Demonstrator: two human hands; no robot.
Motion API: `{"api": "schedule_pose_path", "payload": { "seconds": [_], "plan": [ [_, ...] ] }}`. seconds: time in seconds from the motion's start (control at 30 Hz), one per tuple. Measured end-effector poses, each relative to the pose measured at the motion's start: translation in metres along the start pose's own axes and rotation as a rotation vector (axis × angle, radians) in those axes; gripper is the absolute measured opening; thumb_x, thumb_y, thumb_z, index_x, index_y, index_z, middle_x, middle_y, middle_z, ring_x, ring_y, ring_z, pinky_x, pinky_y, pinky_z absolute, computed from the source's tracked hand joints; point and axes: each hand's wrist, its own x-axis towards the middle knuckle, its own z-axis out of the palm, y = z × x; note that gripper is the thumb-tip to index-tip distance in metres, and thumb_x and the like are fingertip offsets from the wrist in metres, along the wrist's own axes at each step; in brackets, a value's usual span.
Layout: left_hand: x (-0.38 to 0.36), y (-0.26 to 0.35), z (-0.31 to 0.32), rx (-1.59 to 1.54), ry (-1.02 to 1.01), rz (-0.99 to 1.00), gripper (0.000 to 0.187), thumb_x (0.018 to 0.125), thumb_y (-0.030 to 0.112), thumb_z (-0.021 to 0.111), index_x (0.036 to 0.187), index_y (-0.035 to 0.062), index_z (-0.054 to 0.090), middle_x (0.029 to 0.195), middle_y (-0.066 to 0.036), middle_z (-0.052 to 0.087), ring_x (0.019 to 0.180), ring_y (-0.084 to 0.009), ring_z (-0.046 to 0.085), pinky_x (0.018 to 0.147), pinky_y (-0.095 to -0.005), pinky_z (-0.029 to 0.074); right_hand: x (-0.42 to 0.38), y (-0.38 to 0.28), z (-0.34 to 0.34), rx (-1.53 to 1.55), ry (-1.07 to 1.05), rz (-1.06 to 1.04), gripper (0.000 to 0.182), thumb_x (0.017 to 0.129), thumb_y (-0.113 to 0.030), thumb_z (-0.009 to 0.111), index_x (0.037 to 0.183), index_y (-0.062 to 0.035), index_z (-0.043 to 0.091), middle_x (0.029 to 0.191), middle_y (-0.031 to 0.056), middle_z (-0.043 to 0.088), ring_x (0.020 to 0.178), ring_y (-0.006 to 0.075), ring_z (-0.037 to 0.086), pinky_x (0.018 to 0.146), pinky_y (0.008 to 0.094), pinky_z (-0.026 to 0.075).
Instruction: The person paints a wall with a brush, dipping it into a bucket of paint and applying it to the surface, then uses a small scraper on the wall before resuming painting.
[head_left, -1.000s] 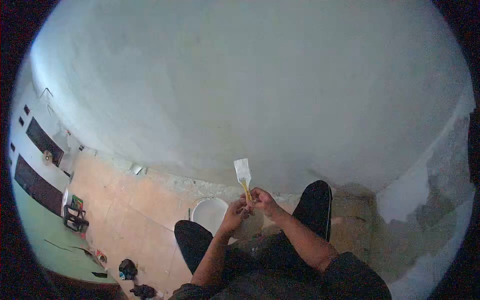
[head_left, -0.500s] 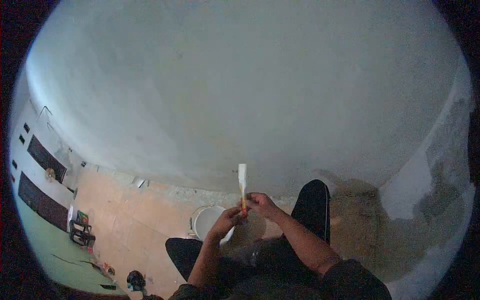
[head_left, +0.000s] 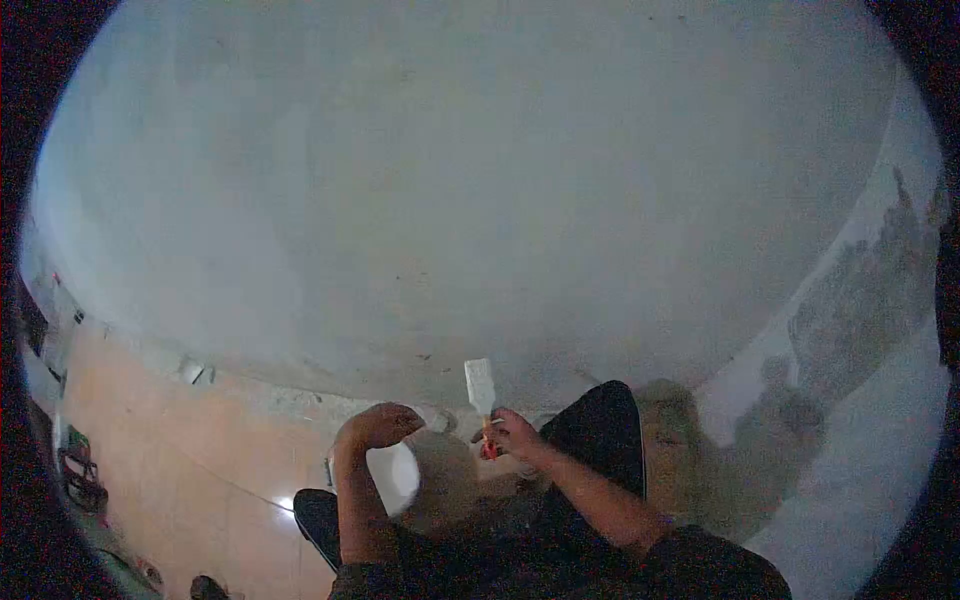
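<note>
My right hand (head_left: pixel 512 436) is closed around the orange-red handle of a putty knife (head_left: pixel 480 387). Its flat, whitish blade points up toward the wall. My left hand (head_left: pixel 385 424) is off the tool, with nothing visible in it, its fingers stretched loosely to the right above a bucket (head_left: pixel 393 478). The pale bucket stands between my knees, partly hidden by my left forearm.
A large grey-white wall (head_left: pixel 480 200) rises close in front of me. Orange floor tiles (head_left: pixel 190 440) extend to the left, with a dark chair (head_left: pixel 82 478) at the far edge. Patchy grey plaster (head_left: pixel 860 310) marks the wall on the right.
My left hand has let go of the putty knife and moved left, over the bucket. The knife, now in my right hand alone, sits slightly lower. The view has shifted right.
</note>
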Motion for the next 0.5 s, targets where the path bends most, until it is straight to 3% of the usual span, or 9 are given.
{"api": "schedule_pose_path", "payload": {
  "seconds": [0.07,0.17,0.2,0.3,0.33,0.37,0.4,0.43,0.5],
  "plan": [
    [-0.017,0.014,-0.014,-0.133,0.103,-0.027,0.03,0.091,0.026,0.048,0.106,0.006,0.063,0.095,-0.015,0.066,0.088,-0.0311,0.064,0.079,-0.0375,0.049,-0.004,-0.026,0.012,-0.02,0.044,0.001,0.027,0.093,-0.014,0.051,0.112,-0.0001,0.038,0.101,0.018,0.062,0.076,0.0219,0.064,0.065,0.0348,0.055],
    [-0.019,0.014,-0.019,-0.286,0.23,0.033,0.031,0.092,0.025,0.046,0.103,0.0007,0.063,0.091,-0.017,0.066,0.088,-0.0314,0.064,0.078,-0.038,0.049,0.014,-0.047,0.02,-0.047,0.076,-0.105,0.027,0.092,-0.011,0.051,0.113,0.0007,0.038,0.104,0.0182,0.062,0.073,0.0177,0.062,0.064,0.0321,0.053],
    [-0.016,0.008,-0.014,-0.285,0.222,0.163,0.036,0.093,0.026,0.044,0.107,-0.0037,0.058,0.098,-0.019,0.064,0.091,-0.0309,0.062,0.079,-0.0383,0.048,0.019,-0.067,0.026,-0.093,0.079,-0.189,0.026,0.092,-0.011,0.05,0.112,0.0011,0.038,0.106,0.019,0.061,0.071,0.0167,0.06,0.063,0.0312,0.053],
    [-0.002,0.02,0.021,-0.272,0.274,0.071,0.034,0.094,0.022,0.045,0.118,-0.0017,0.048,0.106,-0.018,0.06,0.087,-0.0267,0.063,0.079,-0.0354,0.049,0.041,-0.06,0.039,-0.128,0.107,-0.339,0.025,0.093,-0.008,0.049,0.112,0.0018,0.038,0.111,0.0211,0.06,0.068,0.0146,0.058,0.063,0.0293,0.051],
    [-0.007,0.028,0.032,-0.166,0.433,0.313,0.04,0.096,0.03,0.042,0.122,-0.0016,0.042,0.102,-0.016,0.061,0.088,-0.023,0.062,0.08,-0.0347,0.049,0.032,-0.061,0.049,-0.151,0.127,-0.415,0.024,0.092,-0.009,0.05,0.112,0.0015,0.039,0.109,0.0196,0.06,0.068,0.0145,0.058,0.063,0.0295,0.051],
    [-0.001,0.031,0.031,-0.172,0.448,0.301,0.04,0.096,0.03,0.042,0.122,-0.0016,0.042,0.102,-0.016,0.061,0.088,-0.023,0.062,0.08,-0.0347,0.049,0.038,-0.069,0.051,-0.169,0.141,-0.477,0.024,0.092,-0.01,0.051,0.111,0.0012,0.04,0.106,0.0181,0.061,0.068,0.0144,0.058,0.063,0.0297,0.051],
    [-0.006,0.054,0.019,-0.55,0.387,0.265,0.041,0.097,0.032,0.041,0.12,-0.0019,0.043,0.099,-0.015,0.06,0.087,-0.0217,0.062,0.08,-0.0345,0.049,0.034,-0.09,0.064,-0.165,0.151,-0.335,0.024,0.092,-0.011,0.052,0.109,0.0015,0.043,0.101,0.014,0.06,0.07,0.0152,0.058,0.068,0.0284,0.05],
    [-0.008,0.07,0.016,-0.92,0.319,0.218,0.041,0.097,0.033,0.04,0.117,-0.0022,0.044,0.097,-0.014,0.06,0.087,-0.0204,0.061,0.08,-0.0344,0.049,0.033,-0.093,0.067,-0.16,0.135,-0.332,0.024,0.092,-0.011,0.052,0.109,0.0015,0.043,0.101,0.014,0.06,0.07,0.0152,0.058,0.068,0.0284,0.05],
    [-0.005,0.064,0.026,-0.958,0.443,0.205,0.037,0.098,0.033,0.036,0.109,-0.0018,0.043,0.09,-0.012,0.057,0.081,-0.0187,0.058,0.072,-0.0329,0.049,0.029,-0.106,0.082,-0.392,0.299,-0.627,0.022,0.09,-0.012,0.055,0.105,0.002,0.046,0.095,0.0094,0.059,0.078,0.0165,0.06,0.075,0.0276,0.049]
  ]
}}
